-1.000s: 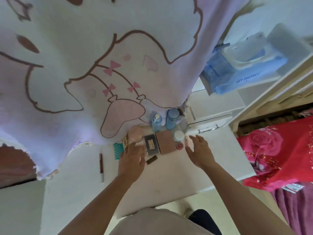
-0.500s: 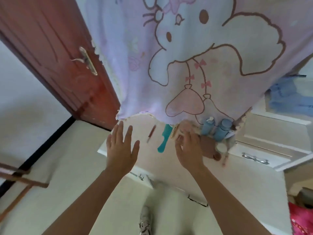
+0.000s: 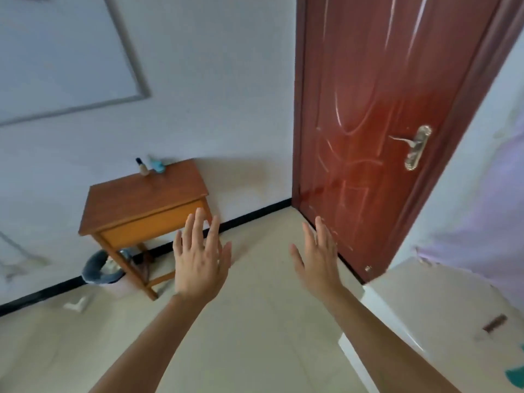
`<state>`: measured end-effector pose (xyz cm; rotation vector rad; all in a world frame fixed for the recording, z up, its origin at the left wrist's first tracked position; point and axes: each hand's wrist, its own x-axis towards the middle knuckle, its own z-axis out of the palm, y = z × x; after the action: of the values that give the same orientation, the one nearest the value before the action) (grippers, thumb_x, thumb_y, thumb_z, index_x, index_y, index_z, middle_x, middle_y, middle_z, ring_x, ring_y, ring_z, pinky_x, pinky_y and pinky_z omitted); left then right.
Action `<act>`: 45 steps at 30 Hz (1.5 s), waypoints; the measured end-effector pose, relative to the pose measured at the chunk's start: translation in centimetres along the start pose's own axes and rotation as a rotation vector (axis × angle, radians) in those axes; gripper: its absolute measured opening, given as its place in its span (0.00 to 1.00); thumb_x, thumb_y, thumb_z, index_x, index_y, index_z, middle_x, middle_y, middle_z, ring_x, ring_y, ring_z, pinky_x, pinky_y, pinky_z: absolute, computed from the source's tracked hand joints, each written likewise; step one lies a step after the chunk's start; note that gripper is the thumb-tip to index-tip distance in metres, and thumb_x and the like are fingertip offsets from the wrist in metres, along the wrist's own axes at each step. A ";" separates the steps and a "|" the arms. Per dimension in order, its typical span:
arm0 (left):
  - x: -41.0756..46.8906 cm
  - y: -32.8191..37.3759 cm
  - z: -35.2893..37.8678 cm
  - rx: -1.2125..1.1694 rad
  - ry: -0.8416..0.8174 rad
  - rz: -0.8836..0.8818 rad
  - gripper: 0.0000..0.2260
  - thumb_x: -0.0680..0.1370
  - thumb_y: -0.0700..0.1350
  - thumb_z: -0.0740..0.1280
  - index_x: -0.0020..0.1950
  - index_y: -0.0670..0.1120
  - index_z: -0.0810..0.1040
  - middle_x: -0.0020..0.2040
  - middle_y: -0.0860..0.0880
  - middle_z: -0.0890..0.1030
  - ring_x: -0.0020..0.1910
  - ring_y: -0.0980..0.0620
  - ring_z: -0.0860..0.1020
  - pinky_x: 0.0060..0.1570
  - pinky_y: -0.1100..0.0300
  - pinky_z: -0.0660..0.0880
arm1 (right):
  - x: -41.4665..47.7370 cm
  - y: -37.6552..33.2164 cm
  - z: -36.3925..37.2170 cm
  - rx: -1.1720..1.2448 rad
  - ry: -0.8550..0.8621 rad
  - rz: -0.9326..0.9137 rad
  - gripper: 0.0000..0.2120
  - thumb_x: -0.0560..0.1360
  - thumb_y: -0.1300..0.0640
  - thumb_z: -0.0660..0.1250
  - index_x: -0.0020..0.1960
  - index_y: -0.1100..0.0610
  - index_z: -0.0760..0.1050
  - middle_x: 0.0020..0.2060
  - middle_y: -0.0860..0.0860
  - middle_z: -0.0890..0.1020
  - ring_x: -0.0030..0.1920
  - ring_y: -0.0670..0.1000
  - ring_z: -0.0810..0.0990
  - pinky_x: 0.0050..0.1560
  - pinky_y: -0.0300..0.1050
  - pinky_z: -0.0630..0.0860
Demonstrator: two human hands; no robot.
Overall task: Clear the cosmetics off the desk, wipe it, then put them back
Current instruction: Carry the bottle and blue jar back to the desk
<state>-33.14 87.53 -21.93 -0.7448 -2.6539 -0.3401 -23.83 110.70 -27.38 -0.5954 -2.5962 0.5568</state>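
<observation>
My left hand point(image 3: 200, 259) and my right hand point(image 3: 317, 258) are both held out over the floor, fingers spread, holding nothing. The white desk point(image 3: 442, 304) shows only as a corner at the right edge, with a small brown pencil-like item point(image 3: 494, 322) and a sliver of a teal comb point(image 3: 516, 377) on it. Across the room a small wooden side table point(image 3: 147, 202) stands against the wall. On its back edge are a beige bottle with a dark cap point(image 3: 143, 167) and a light blue item point(image 3: 158, 165). The other cosmetics are out of view.
A red-brown door point(image 3: 377, 131) with a metal handle point(image 3: 415, 147) is closed at the right. A grey-rimmed bin point(image 3: 99, 269) sits under the side table. A lilac cloth point(image 3: 487, 217) hangs over the desk. Pale floor tiles point(image 3: 255, 321) lie between desk and table.
The view has swung left from the desk and its cosmetics to the door and the wooden side table. Both hands left the desk top and now hover open over the floor.
</observation>
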 end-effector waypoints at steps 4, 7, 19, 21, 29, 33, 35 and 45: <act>1.7 -10.9 -0.9 0.029 0.015 -0.170 0.28 0.81 0.61 0.45 0.78 0.48 0.58 0.79 0.43 0.53 0.78 0.42 0.50 0.74 0.39 0.53 | 5.1 -10.3 5.9 0.026 -0.079 -0.169 0.30 0.81 0.41 0.53 0.79 0.55 0.55 0.79 0.58 0.51 0.78 0.58 0.50 0.75 0.54 0.53; 4.1 -15.9 -0.7 0.030 0.019 -0.237 0.28 0.81 0.61 0.46 0.77 0.49 0.59 0.79 0.43 0.54 0.78 0.42 0.52 0.72 0.38 0.57 | 8.0 -15.1 9.4 0.061 -0.133 -0.229 0.30 0.81 0.40 0.51 0.79 0.52 0.53 0.79 0.55 0.48 0.79 0.55 0.47 0.75 0.50 0.49; 21.5 -29.1 11.5 0.088 -0.116 -0.339 0.29 0.80 0.61 0.46 0.78 0.50 0.56 0.80 0.44 0.52 0.78 0.43 0.51 0.73 0.41 0.54 | 29.4 -19.9 26.4 0.093 -0.262 -0.292 0.31 0.81 0.40 0.53 0.79 0.52 0.52 0.79 0.56 0.49 0.79 0.57 0.48 0.76 0.53 0.53; 25.5 -31.3 13.6 0.112 -0.179 -0.374 0.30 0.80 0.62 0.44 0.79 0.51 0.54 0.80 0.45 0.50 0.78 0.44 0.50 0.74 0.41 0.54 | 34.2 -20.6 28.7 0.089 -0.308 -0.290 0.31 0.81 0.40 0.53 0.79 0.52 0.51 0.79 0.56 0.50 0.79 0.57 0.48 0.76 0.54 0.54; 39.9 -38.0 15.4 0.136 -0.131 -0.488 0.27 0.81 0.61 0.50 0.79 0.52 0.52 0.80 0.47 0.48 0.79 0.46 0.49 0.74 0.45 0.51 | 52.0 -26.9 35.7 0.094 -0.389 -0.367 0.31 0.81 0.42 0.54 0.79 0.51 0.47 0.79 0.55 0.49 0.78 0.56 0.50 0.76 0.53 0.55; 44.4 -42.6 17.7 0.135 -0.171 -0.546 0.29 0.81 0.59 0.55 0.79 0.53 0.52 0.80 0.47 0.49 0.79 0.46 0.50 0.74 0.44 0.52 | 57.2 -29.9 40.2 0.094 -0.468 -0.404 0.32 0.81 0.44 0.56 0.79 0.51 0.46 0.79 0.54 0.47 0.79 0.55 0.50 0.76 0.53 0.54; 46.5 -45.1 19.3 0.124 -0.204 -0.575 0.29 0.80 0.59 0.57 0.79 0.53 0.51 0.80 0.47 0.49 0.79 0.46 0.49 0.74 0.45 0.53 | 59.1 -31.0 42.5 0.087 -0.517 -0.408 0.32 0.81 0.44 0.57 0.79 0.50 0.47 0.79 0.54 0.47 0.79 0.55 0.49 0.76 0.53 0.54; 60.5 -59.4 29.6 -0.104 -0.386 -0.537 0.28 0.80 0.53 0.62 0.77 0.50 0.56 0.76 0.48 0.61 0.74 0.48 0.62 0.69 0.51 0.63 | 69.5 -36.5 55.5 0.039 -0.731 -0.250 0.32 0.81 0.45 0.59 0.79 0.49 0.48 0.79 0.51 0.52 0.78 0.53 0.54 0.75 0.52 0.60</act>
<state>-121.52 75.04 -32.06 -0.1092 -3.2018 -0.5177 -118.79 98.23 -35.59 -0.0311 -3.2525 0.8589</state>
